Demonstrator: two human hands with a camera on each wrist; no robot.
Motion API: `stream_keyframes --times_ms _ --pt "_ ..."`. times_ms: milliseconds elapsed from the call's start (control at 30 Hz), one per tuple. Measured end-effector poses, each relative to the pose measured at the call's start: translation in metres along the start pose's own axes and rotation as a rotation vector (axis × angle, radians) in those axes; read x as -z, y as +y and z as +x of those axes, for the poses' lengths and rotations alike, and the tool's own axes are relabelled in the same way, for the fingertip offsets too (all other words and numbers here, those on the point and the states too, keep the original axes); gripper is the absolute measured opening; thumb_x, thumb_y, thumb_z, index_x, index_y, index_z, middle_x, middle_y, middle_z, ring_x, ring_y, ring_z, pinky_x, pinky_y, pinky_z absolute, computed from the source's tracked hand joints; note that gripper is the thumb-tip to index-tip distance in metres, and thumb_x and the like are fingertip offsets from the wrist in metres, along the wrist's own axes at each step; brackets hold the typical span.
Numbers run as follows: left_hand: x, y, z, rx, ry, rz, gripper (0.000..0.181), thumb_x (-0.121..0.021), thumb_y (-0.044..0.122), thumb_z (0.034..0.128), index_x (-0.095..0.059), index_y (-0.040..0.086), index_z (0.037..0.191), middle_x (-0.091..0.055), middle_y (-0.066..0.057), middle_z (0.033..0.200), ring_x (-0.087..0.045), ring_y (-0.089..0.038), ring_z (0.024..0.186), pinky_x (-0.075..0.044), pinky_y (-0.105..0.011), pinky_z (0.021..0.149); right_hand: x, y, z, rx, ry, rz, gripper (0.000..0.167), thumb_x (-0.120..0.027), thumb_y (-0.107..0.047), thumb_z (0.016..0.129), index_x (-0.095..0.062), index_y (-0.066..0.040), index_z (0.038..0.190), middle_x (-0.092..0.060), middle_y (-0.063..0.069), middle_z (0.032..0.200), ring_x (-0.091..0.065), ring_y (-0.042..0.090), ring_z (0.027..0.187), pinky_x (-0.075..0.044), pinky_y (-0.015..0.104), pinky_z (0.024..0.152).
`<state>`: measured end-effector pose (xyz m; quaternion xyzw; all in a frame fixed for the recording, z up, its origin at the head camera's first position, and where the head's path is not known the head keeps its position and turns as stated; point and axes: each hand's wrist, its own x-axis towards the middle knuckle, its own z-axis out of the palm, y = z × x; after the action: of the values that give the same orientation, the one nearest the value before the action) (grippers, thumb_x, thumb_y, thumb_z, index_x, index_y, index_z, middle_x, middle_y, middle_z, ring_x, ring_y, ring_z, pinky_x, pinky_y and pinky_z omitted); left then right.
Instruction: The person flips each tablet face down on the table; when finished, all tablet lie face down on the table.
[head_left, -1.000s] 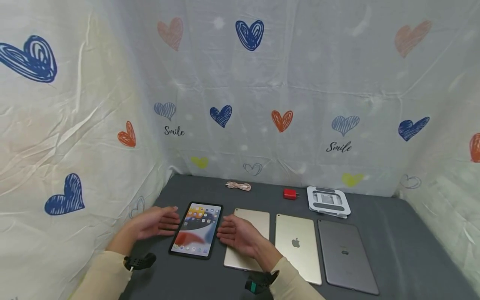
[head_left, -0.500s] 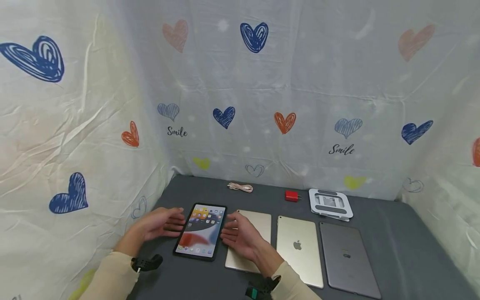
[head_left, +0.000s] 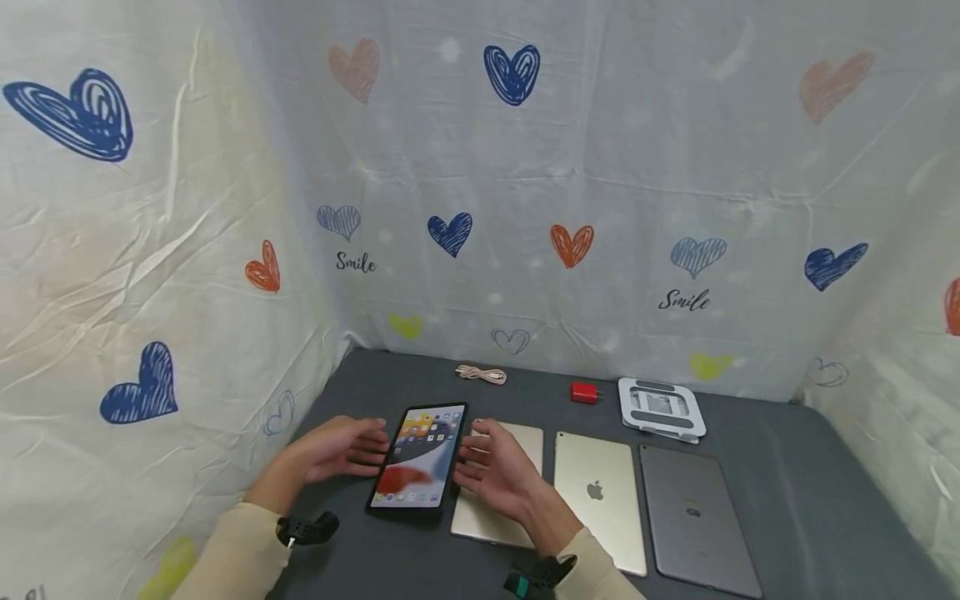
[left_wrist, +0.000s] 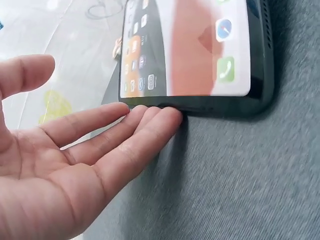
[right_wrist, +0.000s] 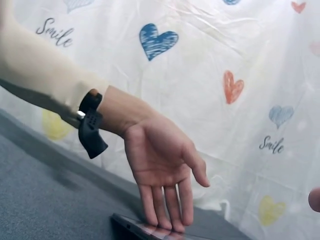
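A tablet in a black case [head_left: 420,458], its lit screen showing app icons, sits between my hands in the head view. My left hand [head_left: 341,450] reaches its left edge with fingers nearly straight. In the left wrist view those fingertips [left_wrist: 172,116] meet the case's edge and the thumb stands off. On the right edge, my right hand [head_left: 502,475] has its fingers extended, partly hidden by the tablet; whether they go beneath it cannot be told. The right wrist view shows mostly the left hand [right_wrist: 160,150] with its fingertips at the tablet [right_wrist: 127,225].
Two gold tablets lie face down to the right, one partly under my right hand and the other [head_left: 592,483] beside it. A grey tablet [head_left: 693,512] lies farther right. Behind are a coiled cable [head_left: 482,375], a red charger [head_left: 585,392] and a folded white stand [head_left: 662,408].
The black-cased tablet has shifted right and now looks tilted, with more of its lower edge showing. Both hands have moved along with it. The head view has turned slightly.
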<state>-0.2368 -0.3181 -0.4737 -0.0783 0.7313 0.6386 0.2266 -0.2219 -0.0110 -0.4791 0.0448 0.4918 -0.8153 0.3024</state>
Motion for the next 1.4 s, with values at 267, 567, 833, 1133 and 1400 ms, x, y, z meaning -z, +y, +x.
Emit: stream_keyframes --times_ms 267,567,833,1133,1400 --pt "-0.02 0.016 -0.003 -0.047 -0.007 -0.012 0.059 -0.054 0.031 0.1151 -0.051 -0.019 0.148 -0.064 -0.034 0.145 -0.073 -0.041 0.124 -0.066 -0.053 0.1 0.005 -0.007 -0.011 0.049 0.015 -0.042 0.074 -0.048 -0.042 0.109 -0.036 0.01 0.16 -0.04 0.026 0.154 -0.052 0.037 0.131 -0.047 0.05 0.123" --pt "-0.043 0.061 -0.016 -0.155 -0.15 -0.029 0.055 -0.05 0.03 0.1174 -0.052 -0.014 0.151 -0.058 -0.035 0.154 -0.064 -0.048 0.139 -0.064 -0.047 0.105 -0.012 -0.02 -0.018 0.085 -0.045 -0.101 0.076 -0.05 -0.039 0.108 -0.034 0.012 0.162 -0.034 0.032 0.163 -0.048 0.044 0.145 -0.04 0.057 0.131" --pt "-0.044 0.081 -0.024 -0.163 -0.176 -0.042 0.057 -0.049 0.031 0.1182 -0.05 -0.014 0.153 -0.056 -0.036 0.155 -0.061 -0.047 0.142 -0.062 -0.048 0.109 -0.03 -0.029 -0.013 0.098 -0.112 -0.124 0.075 -0.048 -0.036 0.109 -0.029 0.012 0.165 -0.033 0.033 0.167 -0.045 0.048 0.153 -0.04 0.056 0.131" --pt "-0.033 0.085 -0.024 -0.172 -0.163 -0.038 0.058 -0.046 0.031 0.1188 -0.046 -0.014 0.156 -0.054 -0.035 0.158 -0.063 -0.046 0.141 -0.062 -0.052 0.108 -0.043 -0.032 -0.008 0.129 -0.163 -0.149 0.07 -0.047 -0.034 0.111 -0.034 0.013 0.163 -0.04 0.033 0.168 -0.047 0.049 0.154 -0.044 0.054 0.129" --pt "-0.028 0.086 -0.029 -0.169 -0.116 -0.016 0.058 -0.049 0.03 0.1181 -0.047 -0.014 0.155 -0.047 -0.037 0.162 -0.055 -0.046 0.149 -0.062 -0.054 0.108 -0.061 -0.029 -0.003 0.177 -0.145 -0.137 0.071 -0.05 -0.032 0.109 -0.034 0.013 0.162 -0.039 0.033 0.168 -0.048 0.05 0.152 -0.045 0.053 0.128"
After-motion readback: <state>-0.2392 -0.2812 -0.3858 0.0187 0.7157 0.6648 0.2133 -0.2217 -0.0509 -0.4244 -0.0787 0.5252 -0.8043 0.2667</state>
